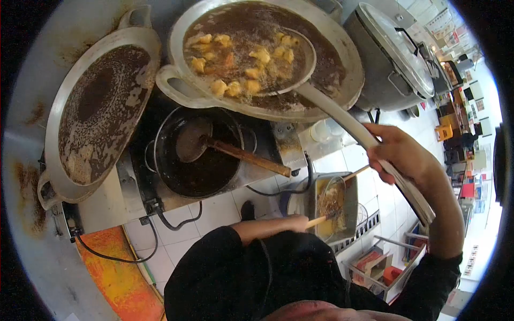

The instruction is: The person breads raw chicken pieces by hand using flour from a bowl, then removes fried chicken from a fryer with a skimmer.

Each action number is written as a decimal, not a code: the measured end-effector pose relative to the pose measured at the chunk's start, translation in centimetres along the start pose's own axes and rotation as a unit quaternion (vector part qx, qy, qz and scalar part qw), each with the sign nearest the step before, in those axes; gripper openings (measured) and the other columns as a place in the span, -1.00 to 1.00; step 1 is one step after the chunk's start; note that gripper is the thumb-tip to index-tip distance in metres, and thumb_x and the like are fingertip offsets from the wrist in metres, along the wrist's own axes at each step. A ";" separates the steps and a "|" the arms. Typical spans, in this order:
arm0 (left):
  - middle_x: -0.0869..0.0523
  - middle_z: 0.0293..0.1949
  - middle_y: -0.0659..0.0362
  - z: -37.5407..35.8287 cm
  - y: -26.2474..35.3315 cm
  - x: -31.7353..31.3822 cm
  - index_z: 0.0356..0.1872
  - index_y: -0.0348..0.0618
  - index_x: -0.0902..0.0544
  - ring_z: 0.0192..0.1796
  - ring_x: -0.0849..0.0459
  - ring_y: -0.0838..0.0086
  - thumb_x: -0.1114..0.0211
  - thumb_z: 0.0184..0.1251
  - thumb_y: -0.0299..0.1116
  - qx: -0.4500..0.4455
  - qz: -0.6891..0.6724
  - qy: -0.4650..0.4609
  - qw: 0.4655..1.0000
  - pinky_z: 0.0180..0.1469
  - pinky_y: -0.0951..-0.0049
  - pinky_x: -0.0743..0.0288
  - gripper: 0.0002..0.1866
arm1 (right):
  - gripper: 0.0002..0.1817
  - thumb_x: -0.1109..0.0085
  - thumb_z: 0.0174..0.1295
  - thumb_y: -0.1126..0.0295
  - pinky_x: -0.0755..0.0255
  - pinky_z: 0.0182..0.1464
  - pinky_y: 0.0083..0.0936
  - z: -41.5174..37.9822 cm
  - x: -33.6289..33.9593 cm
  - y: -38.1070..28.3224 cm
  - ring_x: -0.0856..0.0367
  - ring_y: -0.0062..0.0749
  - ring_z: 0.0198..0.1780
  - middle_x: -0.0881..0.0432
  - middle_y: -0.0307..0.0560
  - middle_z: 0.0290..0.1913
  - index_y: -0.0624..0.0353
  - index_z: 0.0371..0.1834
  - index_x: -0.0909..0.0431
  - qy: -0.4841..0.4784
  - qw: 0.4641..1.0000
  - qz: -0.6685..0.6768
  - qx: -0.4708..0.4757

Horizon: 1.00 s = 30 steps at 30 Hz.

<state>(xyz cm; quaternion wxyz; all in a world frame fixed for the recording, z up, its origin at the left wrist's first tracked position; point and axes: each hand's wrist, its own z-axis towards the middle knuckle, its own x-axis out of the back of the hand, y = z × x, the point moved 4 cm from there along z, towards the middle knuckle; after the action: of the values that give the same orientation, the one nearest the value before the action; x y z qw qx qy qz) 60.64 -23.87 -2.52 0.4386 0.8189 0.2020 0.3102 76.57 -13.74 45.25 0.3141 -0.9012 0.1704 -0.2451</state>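
Beside the wok (241, 108), a seemingly oily pot (164, 155)

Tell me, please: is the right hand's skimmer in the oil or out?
In, at least partly: the skimmer has bubbling oil and golden pieces within its rim.

The right arm (447, 222) bends up, its right hand (399, 152) curled tight. The left arm (259, 230) reaches across the belly, its left hand (297, 222) curled too.
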 end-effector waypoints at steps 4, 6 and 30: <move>-0.72 -0.19 -0.12 -1.7 0.8 1.8 -0.18 -0.23 -0.69 -0.10 -0.70 -0.01 -0.35 0.00 -0.21 0.010 0.006 0.011 1.000 -0.09 0.07 -0.54 -0.62 | -0.36 0.00 0.16 0.52 -0.24 -0.73 -0.72 1.4 -0.1 0.9 -0.31 -0.64 -0.77 -0.43 -0.23 -0.59 0.28 0.39 -0.21 -0.020 1.000 0.008 0.022; -0.72 -0.20 -0.13 -1.4 1.1 2.0 -0.21 -0.24 -0.69 -0.11 -0.70 0.00 -0.34 0.00 -0.21 -0.002 0.031 0.010 0.999 -0.09 0.06 -0.54 -0.64 | -0.36 0.00 0.16 0.52 -0.24 -0.73 -0.72 1.6 0.1 0.9 -0.31 -0.65 -0.77 -0.42 -0.23 -0.59 0.28 0.38 -0.21 -0.027 0.999 0.009 0.034; -0.72 -0.22 -0.15 -0.9 2.1 1.8 -0.23 -0.31 -0.70 -0.15 -0.70 -0.03 -0.28 0.04 -0.26 -0.018 0.061 -0.017 0.998 -0.12 0.05 -0.54 -0.66 | -0.50 -0.02 0.11 0.52 -0.27 -0.66 -0.75 4.6 -2.2 2.0 -0.41 -0.67 -0.73 -0.50 -0.27 -0.56 0.37 0.19 -0.35 -0.072 0.975 0.119 0.172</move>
<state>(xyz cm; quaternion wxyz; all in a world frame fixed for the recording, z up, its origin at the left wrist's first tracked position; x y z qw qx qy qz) 61.50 -23.42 0.25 0.4369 0.8269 0.1384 0.3260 76.98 -12.02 40.09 0.5026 -0.8223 0.2089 -0.1663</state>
